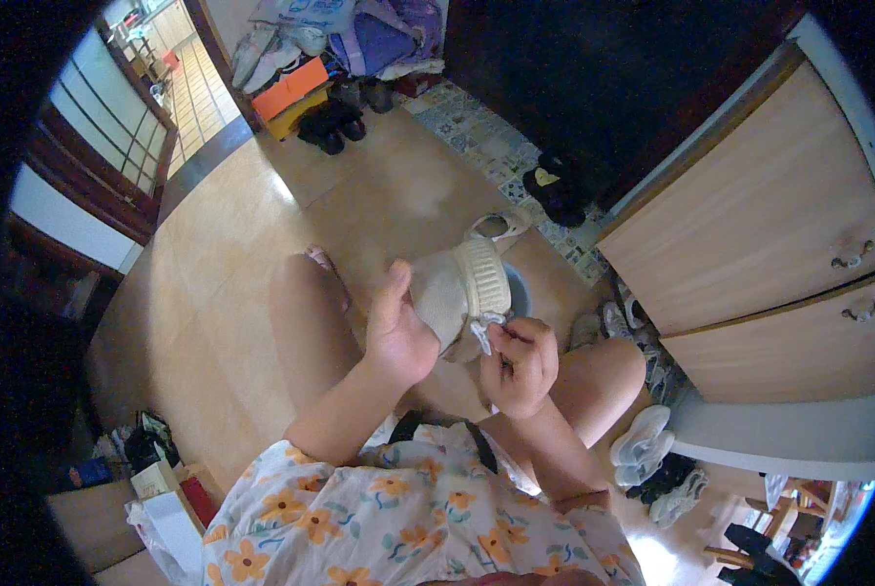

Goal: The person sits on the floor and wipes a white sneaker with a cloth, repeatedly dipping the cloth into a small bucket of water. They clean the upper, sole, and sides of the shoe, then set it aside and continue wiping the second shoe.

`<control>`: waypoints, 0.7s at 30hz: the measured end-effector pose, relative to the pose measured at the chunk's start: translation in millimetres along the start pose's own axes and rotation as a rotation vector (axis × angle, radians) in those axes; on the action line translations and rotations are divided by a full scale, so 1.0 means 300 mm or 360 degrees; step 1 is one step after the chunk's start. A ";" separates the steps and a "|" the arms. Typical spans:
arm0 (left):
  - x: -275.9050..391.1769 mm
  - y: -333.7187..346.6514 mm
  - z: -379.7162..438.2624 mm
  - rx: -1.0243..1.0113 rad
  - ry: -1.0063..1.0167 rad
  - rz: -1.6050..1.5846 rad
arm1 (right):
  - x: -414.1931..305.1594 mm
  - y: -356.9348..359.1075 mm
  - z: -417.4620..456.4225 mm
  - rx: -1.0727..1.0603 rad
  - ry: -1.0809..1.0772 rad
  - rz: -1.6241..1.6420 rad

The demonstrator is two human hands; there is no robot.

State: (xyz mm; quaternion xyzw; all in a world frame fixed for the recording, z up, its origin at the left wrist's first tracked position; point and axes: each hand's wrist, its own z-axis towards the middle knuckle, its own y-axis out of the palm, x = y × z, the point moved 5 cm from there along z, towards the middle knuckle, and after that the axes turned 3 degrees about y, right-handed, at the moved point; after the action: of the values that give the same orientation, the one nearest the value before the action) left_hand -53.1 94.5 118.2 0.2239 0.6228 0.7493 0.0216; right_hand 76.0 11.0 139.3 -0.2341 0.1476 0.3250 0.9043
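Note:
A cream shoe (437, 293) with a thick ribbed sole edge (487, 278) is held up in front of my lap. My left hand (401, 337) grips it from the left side, thumb up along its surface. The fingers of my right hand (522, 362) pinch a small crumpled white piece (485, 331), perhaps cloth or tissue, against the lower end of the ribbed edge. Behind the held shoe, partly hidden, stands a grey-blue basin (519, 293). Another pale shoe (497, 223) sits on the floor just beyond it.
Wooden cabinet doors (760, 212) rise at the right, with several shoes (639, 447) along their base. Black shoes (558, 190) lie on the patterned tile strip. An orange box (291, 88) and bags (386, 36) stand at the far wall. Boxes (166, 498) are at lower left.

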 end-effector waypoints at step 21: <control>-0.027 0.016 -0.066 -0.0404 -0.0096 0.1590 | 0.031 -0.055 0.239 -0.0415 0.0728 0.0389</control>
State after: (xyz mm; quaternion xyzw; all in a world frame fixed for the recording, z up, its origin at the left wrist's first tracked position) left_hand -51.8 72.8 117.6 0.5113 0.3431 0.7310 -0.2940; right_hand 102.1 41.8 201.4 -0.3960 0.3318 0.3866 0.7640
